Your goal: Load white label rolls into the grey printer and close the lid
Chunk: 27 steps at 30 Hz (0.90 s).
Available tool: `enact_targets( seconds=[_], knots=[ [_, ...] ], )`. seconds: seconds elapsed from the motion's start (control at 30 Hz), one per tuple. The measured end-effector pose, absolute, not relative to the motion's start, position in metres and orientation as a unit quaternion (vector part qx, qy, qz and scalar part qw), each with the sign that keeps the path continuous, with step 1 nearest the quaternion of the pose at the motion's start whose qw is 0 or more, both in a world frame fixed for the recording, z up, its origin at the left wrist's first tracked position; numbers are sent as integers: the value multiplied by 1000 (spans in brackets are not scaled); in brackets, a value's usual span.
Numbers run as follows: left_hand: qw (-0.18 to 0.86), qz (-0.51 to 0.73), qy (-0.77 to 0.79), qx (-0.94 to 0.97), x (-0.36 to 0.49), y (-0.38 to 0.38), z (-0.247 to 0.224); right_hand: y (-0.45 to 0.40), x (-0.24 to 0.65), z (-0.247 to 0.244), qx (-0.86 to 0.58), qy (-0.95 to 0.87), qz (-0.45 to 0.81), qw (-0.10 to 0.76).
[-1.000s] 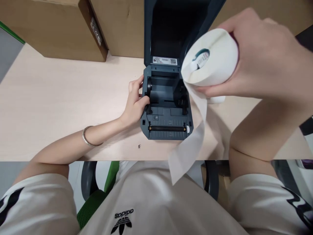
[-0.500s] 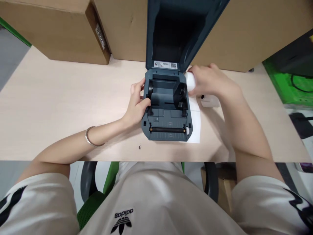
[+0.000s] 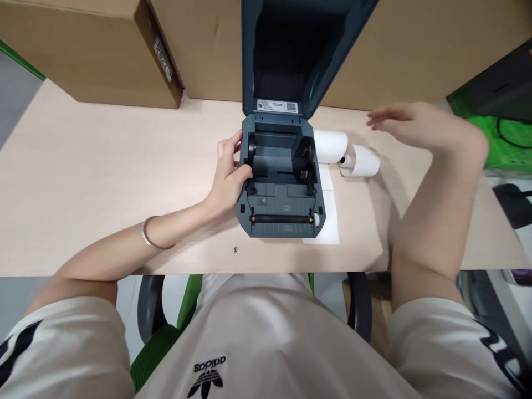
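Note:
A dark blue-grey printer (image 3: 282, 199) stands near the table's front edge, its lid (image 3: 299, 55) raised and its roll bay without a roll. My left hand (image 3: 226, 180) grips the printer's left side, thumb on the top rim, fingers partly hidden behind it. To the right of the printer lies a white paper roll (image 3: 330, 146), with a strip of white paper (image 3: 330, 221) running forward beside and partly under the printer. A second, smaller roll (image 3: 364, 160) rests just right of it. Raised over the table further right, my right hand (image 3: 399, 122) holds nothing, fingers stretched to the left.
Large cardboard boxes (image 3: 199, 50) line the back of the table (image 3: 103, 166). A green surface with a black cable (image 3: 507, 133) and a black object (image 3: 513, 205) are at the right. A small dark mark (image 3: 235, 249) is near the front edge.
My right hand has let go of the white roll beside the printer and moved away to the right. Both rolls now show more fully. My left hand still grips the printer.

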<state>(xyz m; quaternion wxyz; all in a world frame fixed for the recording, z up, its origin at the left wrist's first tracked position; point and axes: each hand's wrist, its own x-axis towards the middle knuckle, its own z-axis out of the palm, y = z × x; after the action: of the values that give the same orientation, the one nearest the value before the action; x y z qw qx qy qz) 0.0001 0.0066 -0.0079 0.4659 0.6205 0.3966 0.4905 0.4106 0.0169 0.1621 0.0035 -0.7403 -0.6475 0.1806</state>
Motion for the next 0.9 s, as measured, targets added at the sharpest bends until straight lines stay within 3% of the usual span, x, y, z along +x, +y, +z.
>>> enact_targets(
  seconds=[0.13, 0.27, 0.4, 0.6, 0.8, 0.9],
  knots=[
    [464, 491, 394, 623, -2, 6, -9, 32, 448, 148, -744, -610, 259, -88],
    [463, 485, 393, 629, -4, 6, -8, 43, 445, 125, -662, -642, 375, -98],
    [457, 484, 397, 632, -5, 6, -8, 48, 434, 118, -667, -643, 361, -107],
    [450, 476, 400, 641, -4, 8, -10, 31, 460, 162, -664, -670, 330, -47],
    [442, 476, 409, 641, -5, 10, -12, 31, 437, 182, -358, -828, 430, 40],
    [442, 475, 410, 641, -4, 12, -15, 32, 377, 180, -336, -835, 430, 67]
  ],
)
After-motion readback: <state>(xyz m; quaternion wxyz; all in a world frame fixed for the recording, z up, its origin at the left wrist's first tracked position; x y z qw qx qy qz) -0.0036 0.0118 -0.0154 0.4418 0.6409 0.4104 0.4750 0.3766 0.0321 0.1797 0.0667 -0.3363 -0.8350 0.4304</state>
